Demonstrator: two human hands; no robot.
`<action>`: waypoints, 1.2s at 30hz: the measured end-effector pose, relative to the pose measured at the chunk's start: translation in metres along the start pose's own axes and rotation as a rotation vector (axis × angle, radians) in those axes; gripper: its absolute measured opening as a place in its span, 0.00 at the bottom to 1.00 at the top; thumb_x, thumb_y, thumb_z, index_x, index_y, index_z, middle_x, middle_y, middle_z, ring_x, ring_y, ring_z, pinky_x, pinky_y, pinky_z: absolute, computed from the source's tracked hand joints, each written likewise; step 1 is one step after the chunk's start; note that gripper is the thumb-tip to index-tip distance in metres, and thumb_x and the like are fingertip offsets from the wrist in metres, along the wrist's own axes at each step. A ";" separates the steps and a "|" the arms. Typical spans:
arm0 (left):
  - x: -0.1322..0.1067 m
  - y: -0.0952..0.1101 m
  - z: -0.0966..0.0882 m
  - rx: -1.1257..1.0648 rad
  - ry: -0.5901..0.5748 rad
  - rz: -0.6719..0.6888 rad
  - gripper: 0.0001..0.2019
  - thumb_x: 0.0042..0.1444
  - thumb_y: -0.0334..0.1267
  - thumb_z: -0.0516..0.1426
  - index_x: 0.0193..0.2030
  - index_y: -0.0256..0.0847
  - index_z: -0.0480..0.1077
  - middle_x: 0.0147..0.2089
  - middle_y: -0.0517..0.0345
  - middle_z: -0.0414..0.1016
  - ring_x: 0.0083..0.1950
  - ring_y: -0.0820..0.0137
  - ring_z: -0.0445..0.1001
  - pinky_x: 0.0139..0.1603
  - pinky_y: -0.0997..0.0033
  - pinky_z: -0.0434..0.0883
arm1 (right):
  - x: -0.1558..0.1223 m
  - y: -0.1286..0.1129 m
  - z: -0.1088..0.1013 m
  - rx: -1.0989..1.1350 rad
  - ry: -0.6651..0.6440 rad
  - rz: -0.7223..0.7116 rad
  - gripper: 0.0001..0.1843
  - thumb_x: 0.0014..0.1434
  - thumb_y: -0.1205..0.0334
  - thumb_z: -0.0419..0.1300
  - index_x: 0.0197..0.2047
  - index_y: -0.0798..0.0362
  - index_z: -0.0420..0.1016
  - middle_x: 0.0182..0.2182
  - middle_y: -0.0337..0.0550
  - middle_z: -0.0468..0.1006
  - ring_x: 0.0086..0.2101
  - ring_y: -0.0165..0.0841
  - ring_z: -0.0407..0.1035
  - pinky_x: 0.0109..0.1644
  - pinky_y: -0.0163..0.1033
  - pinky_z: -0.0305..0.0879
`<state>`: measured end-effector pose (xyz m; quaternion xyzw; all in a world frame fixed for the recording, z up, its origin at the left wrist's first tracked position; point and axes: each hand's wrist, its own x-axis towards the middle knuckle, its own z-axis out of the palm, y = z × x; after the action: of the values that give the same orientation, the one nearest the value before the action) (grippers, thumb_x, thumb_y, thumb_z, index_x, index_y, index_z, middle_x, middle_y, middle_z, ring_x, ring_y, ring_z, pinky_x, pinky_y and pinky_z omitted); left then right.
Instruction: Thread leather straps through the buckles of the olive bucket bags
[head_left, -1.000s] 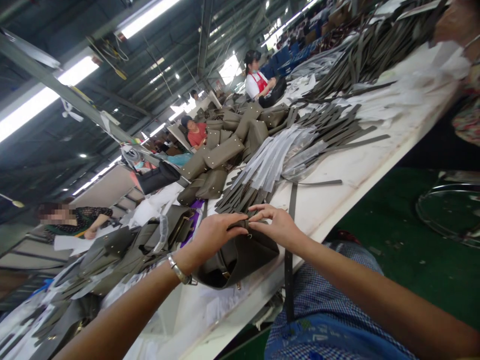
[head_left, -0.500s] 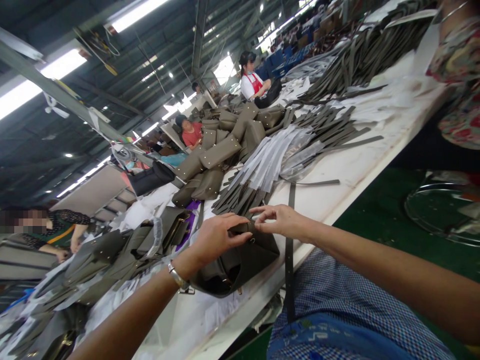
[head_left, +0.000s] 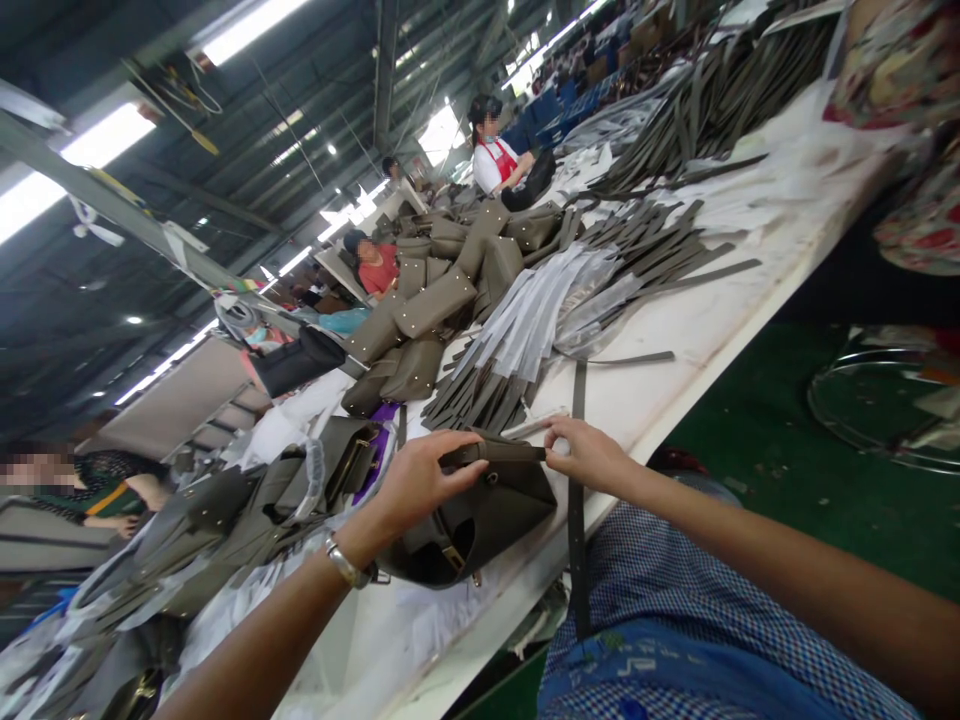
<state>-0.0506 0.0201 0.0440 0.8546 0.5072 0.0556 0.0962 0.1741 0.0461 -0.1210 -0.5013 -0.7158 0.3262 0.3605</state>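
A dark olive leather bag [head_left: 480, 515] lies on its side on the long white table [head_left: 675, 380], its opening toward me. My left hand [head_left: 420, 480], with a metal watch on the wrist, grips the near end of the bag's top strap [head_left: 499, 452]. My right hand [head_left: 585, 452] pinches the strap's other end, holding it taut between both hands. A long dark strap [head_left: 576, 500] lies beside my right wrist and hangs over the table edge.
Piles of olive bag bodies [head_left: 442, 290], grey straps [head_left: 652, 240] and clear plastic sleeves [head_left: 540, 310] cover the table beyond. More bags [head_left: 247, 500] lie to my left. Several people sit across the table; a person in floral cloth [head_left: 915, 120] stands at right. Green floor [head_left: 787, 450] lies below.
My hands have drawn apart along the strap: the right moved rightward, stretching the strap out straight above the bag. The view shifted slightly.
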 end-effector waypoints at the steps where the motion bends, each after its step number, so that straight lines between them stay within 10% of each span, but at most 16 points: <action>1: 0.000 0.001 0.000 -0.003 0.004 -0.002 0.15 0.58 0.47 0.61 0.49 0.44 0.76 0.49 0.56 0.80 0.49 0.65 0.77 0.52 0.68 0.71 | -0.001 -0.001 0.000 -0.032 0.013 -0.007 0.02 0.52 0.66 0.60 0.32 0.51 0.75 0.54 0.48 0.75 0.54 0.43 0.68 0.57 0.46 0.63; 11: -0.002 0.006 -0.001 -0.003 0.014 -0.017 0.15 0.57 0.46 0.60 0.48 0.43 0.76 0.49 0.54 0.80 0.48 0.63 0.78 0.52 0.66 0.72 | -0.007 0.009 -0.014 -0.270 0.021 -0.023 0.02 0.51 0.66 0.59 0.29 0.52 0.73 0.38 0.48 0.79 0.44 0.45 0.71 0.49 0.46 0.64; 16: -0.001 0.008 -0.001 -0.030 0.012 -0.039 0.14 0.57 0.45 0.61 0.47 0.42 0.76 0.49 0.53 0.80 0.49 0.62 0.78 0.53 0.65 0.72 | -0.012 -0.005 -0.020 -0.343 0.075 -0.045 0.09 0.53 0.70 0.57 0.37 0.55 0.76 0.53 0.57 0.74 0.54 0.51 0.66 0.59 0.59 0.53; 20: -0.003 0.014 0.001 -0.030 0.027 -0.058 0.13 0.57 0.42 0.61 0.48 0.42 0.75 0.49 0.55 0.80 0.50 0.63 0.77 0.54 0.65 0.71 | -0.011 -0.040 -0.014 -0.099 0.166 -0.250 0.16 0.62 0.67 0.55 0.53 0.52 0.72 0.57 0.52 0.72 0.58 0.44 0.62 0.64 0.55 0.50; 26: -0.007 0.021 0.005 -0.088 0.072 -0.143 0.16 0.59 0.46 0.59 0.50 0.42 0.70 0.46 0.55 0.80 0.47 0.64 0.78 0.50 0.65 0.72 | -0.005 -0.067 0.003 0.416 0.056 -0.178 0.05 0.60 0.60 0.61 0.36 0.52 0.75 0.33 0.39 0.77 0.35 0.33 0.70 0.41 0.37 0.64; 36: 0.001 0.007 0.007 -0.110 -0.020 -0.253 0.18 0.57 0.50 0.58 0.47 0.40 0.76 0.50 0.52 0.79 0.52 0.59 0.76 0.56 0.61 0.70 | -0.002 -0.062 0.008 0.527 0.020 -0.158 0.06 0.59 0.62 0.60 0.37 0.52 0.79 0.35 0.41 0.78 0.39 0.33 0.71 0.47 0.39 0.64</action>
<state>-0.0429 0.0166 0.0386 0.7778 0.6062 0.0623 0.1538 0.1379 0.0259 -0.0736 -0.3359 -0.6398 0.4670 0.5097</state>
